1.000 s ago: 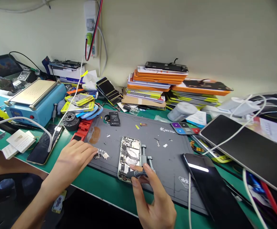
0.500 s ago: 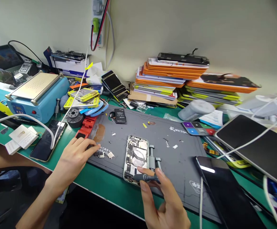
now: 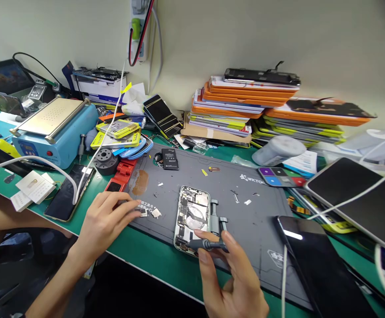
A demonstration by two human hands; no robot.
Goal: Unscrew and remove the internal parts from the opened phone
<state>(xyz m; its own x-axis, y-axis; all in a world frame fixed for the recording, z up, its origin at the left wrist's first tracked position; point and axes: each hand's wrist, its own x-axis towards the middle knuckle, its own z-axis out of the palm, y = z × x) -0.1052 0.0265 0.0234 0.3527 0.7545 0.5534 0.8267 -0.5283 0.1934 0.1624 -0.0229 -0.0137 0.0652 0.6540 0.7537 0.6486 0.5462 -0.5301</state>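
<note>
An opened phone (image 3: 194, 212), its inner parts bare, lies on the grey work mat (image 3: 245, 238). My right hand (image 3: 234, 274) grips a dark grey screwdriver (image 3: 205, 244) between thumb and fingers, across the phone's lower end. Beside the phone's right edge is a grey clamp (image 3: 214, 215). My left hand (image 3: 108, 218) reaches over the mat's left edge, its fingertips drawn together at a small dark and silver part (image 3: 143, 212); whether they hold it is unclear. Just right of that lies a small silver plate (image 3: 156, 213). A black battery (image 3: 170, 159) lies farther back.
A red holder (image 3: 121, 174) and a round black stand (image 3: 105, 161) are left of the mat. A blue machine (image 3: 55, 132) stands farther left. Stacked orange-edged boxes (image 3: 242, 99) line the wall. Dark phones (image 3: 318, 260) and white cables crowd the right.
My left hand has shifted slightly right, and its fingertips have moved from a dark spot by the red holder to the small parts. The right hand keeps the screwdriver at the phone's lower end.
</note>
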